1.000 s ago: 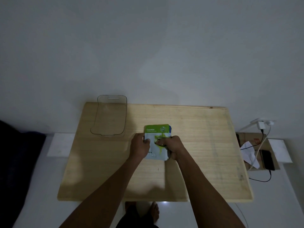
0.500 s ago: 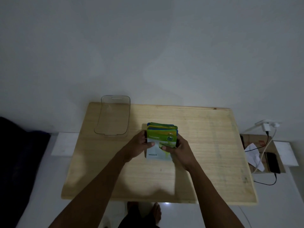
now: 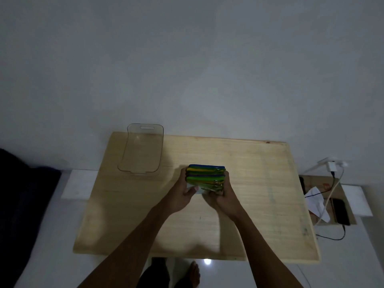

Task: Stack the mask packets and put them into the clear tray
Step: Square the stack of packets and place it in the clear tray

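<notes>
A stack of mask packets point(image 3: 205, 175), green, yellow and blue at their top edges, stands tilted up on the wooden table point(image 3: 259, 183) near its middle. My left hand point(image 3: 182, 194) grips the stack's left side and my right hand point(image 3: 222, 196) grips its right side, thumbs on the front packet. The clear tray point(image 3: 145, 129) sits at the table's back left corner, with nothing in it, apart from the stack and to its left.
Right of the table, on the floor, lie a cardboard piece with a black phone point(image 3: 340, 210), white paper point(image 3: 316, 201) and a charger with cables point(image 3: 332, 166). A dark cloth point(image 3: 25, 204) fills the left edge. A white wall rises behind the table.
The packets lay flat under both hands, then were lifted and tipped upright, so their coloured top edges now face the camera. Both hands shifted to the stack's sides.
</notes>
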